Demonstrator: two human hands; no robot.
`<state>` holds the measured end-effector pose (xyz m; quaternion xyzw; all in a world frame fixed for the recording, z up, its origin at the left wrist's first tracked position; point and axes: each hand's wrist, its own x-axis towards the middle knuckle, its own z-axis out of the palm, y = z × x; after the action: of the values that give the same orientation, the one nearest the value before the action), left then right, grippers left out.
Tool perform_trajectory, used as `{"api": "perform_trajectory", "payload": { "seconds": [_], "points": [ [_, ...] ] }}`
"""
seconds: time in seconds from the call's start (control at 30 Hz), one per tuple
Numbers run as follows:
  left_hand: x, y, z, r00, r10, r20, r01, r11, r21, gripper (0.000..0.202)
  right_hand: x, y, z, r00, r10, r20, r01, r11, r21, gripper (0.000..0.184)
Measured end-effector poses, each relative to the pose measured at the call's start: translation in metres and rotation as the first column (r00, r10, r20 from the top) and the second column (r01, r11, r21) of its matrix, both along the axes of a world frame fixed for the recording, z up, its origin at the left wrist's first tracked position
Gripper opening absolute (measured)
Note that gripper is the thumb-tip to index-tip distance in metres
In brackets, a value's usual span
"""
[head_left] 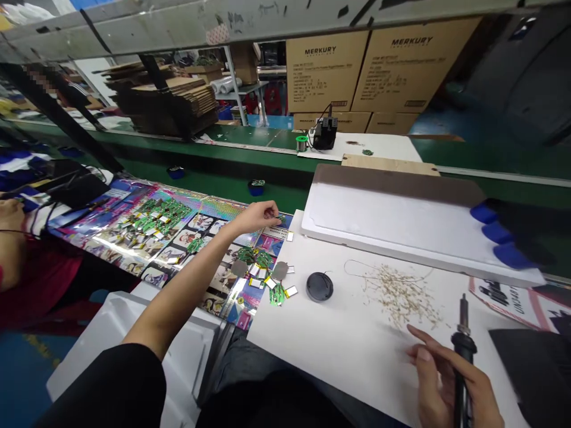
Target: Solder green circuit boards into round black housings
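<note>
My left hand (257, 217) reaches out over the poster-covered bench, its fingers pinched on a small green circuit board (280, 219), mostly hidden by the fingertips. A small silver battery (289, 236) shows just below it. My right hand (452, 383) holds a soldering iron (464, 345), tip upward, with thumb and index finger stretched toward the left. Between my hands, a round black housing (319, 286) lies on the white board (330, 345). Next to it is a cluster of green circuit boards (263, 260) with silver batteries and grey discs.
Thin tan wire pieces (404, 297) lie scattered on the white board. Behind them is a white foam tray (383, 217), with blue cups (499, 232) at its right. More circuit boards (156, 220) are piled left. A green conveyor (209, 169) carries blue cups. A co-worker's arm (11, 238) is at far left.
</note>
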<state>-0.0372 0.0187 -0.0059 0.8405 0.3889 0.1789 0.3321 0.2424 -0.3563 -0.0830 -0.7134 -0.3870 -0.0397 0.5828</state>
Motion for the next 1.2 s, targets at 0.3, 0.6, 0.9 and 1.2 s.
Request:
{"api": "perform_trajectory", "payload": {
  "seconds": [0.3, 0.6, 0.9, 1.2],
  "points": [
    [0.059, -0.086, 0.018, 0.803, -0.071, 0.591, 0.380, 0.826, -0.416, 0.050, -0.031, 0.081, 0.047, 0.861, 0.408, 0.303, -0.462, 0.876, 0.136, 0.058],
    [0.096, -0.146, 0.004, 0.722, -0.021, 0.692, 0.511, 0.691, -0.511, 0.045, -0.046, 0.111, 0.056, 0.815, 0.419, 0.399, -0.494, 0.863, 0.103, 0.059],
    [0.052, -0.111, 0.012, 0.928, -0.302, 0.218, 0.334, 0.934, -0.128, 0.055, -0.021, 0.095, 0.051, 0.874, 0.444, 0.195, -0.463, 0.884, 0.061, 0.053],
    [0.059, -0.121, -0.022, 0.874, -0.485, 0.019, 0.482, 0.862, -0.160, 0.074, -0.009, 0.090, 0.032, 0.897, 0.428, 0.111, -0.438, 0.894, 0.094, 0.049]
  ]
}}
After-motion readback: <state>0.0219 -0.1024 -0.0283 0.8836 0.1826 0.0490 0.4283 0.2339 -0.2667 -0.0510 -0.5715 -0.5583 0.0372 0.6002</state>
